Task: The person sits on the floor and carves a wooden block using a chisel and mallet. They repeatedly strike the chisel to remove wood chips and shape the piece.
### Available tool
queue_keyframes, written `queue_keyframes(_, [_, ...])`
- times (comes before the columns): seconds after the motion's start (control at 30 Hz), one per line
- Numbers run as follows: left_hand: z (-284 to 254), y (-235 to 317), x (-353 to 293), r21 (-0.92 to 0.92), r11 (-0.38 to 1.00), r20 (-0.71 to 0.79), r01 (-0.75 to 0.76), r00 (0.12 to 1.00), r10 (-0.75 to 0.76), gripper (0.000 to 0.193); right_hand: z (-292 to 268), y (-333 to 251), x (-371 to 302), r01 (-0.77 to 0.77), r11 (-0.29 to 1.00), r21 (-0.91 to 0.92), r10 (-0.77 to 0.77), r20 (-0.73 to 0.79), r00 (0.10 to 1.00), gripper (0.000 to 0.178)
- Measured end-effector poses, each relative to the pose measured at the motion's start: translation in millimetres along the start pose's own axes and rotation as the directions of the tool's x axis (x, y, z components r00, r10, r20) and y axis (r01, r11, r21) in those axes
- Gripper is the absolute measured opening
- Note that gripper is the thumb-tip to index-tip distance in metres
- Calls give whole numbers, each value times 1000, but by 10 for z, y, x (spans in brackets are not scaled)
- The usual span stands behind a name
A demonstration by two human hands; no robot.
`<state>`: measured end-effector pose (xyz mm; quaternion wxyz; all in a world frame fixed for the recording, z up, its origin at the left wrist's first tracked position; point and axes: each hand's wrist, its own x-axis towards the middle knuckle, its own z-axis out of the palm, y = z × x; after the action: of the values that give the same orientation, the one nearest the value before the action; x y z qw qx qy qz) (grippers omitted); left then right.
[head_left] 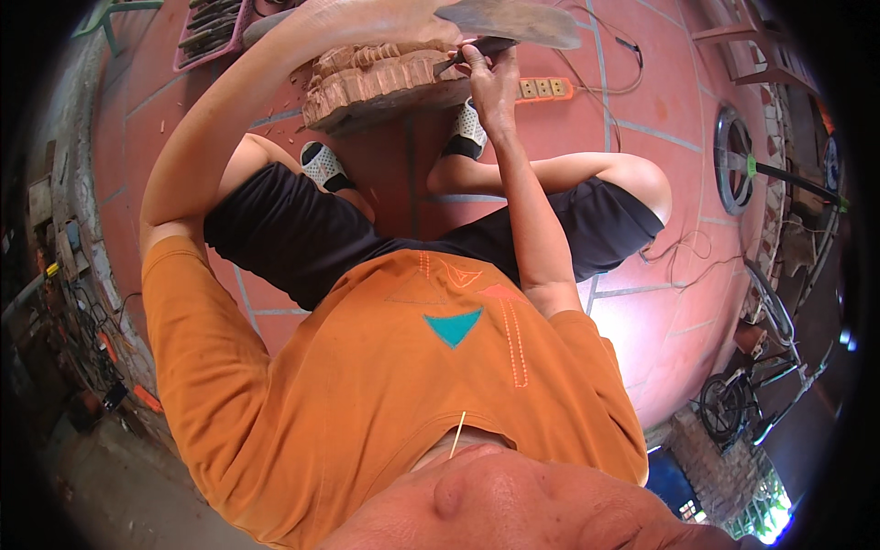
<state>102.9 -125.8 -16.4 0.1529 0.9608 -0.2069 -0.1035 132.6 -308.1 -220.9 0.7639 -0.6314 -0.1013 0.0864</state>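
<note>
A thick block of reddish wood [380, 87] with carved ridges lies on the floor in front of my feet. My right hand [493, 82] closes round a dark chisel [488, 46], its tip pointing left against the block's carved upper edge. At the top of the view, my left hand [417, 20] grips a flat, worn wooden mallet [522, 26]. The mallet's broad end reaches right, above the chisel, and whether the two touch cannot be made out. Part of the left hand's grip is hidden.
An orange power strip [545, 88] sits right of the block, with a cable [614, 90] across the red tiles. Upper left, a pink basket [213, 32] holds several dark tools. A wheel [733, 160] stands at right, a bicycle [756, 394] farther down. Wood chips [284, 147] lie left of the block.
</note>
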Motion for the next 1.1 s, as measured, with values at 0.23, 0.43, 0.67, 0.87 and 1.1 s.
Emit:
queue_keyframes(0.23, [71, 106, -34, -201, 966, -362, -164, 929, 83, 75, 30, -97, -27, 10, 998, -59, -9, 22, 1000, 24])
queue_keyframes(0.43, [67, -81, -21, -5, 997, 97, 79, 992, -78, 76, -63, -63, 18, -118, 993, 21, 117, 42, 992, 26])
queue_keyframes(0.67, [-94, 73, -142, -242, 968, -342, -70, 940, -17, 73, -20, -60, 48, -32, 999, -38, 34, 53, 998, 25])
queue_keyframes(0.87, [-44, -34, -185, -210, 977, -254, 35, 963, -89, 73, -54, -38, 93, 4, 1000, -15, -4, 29, 1000, 27])
queue_keyframes(1.1, [48, -108, -187, -158, 987, -286, -25, 958, -21, 73, 38, -51, 69, -4, 998, 63, 2, 19, 1000, 24])
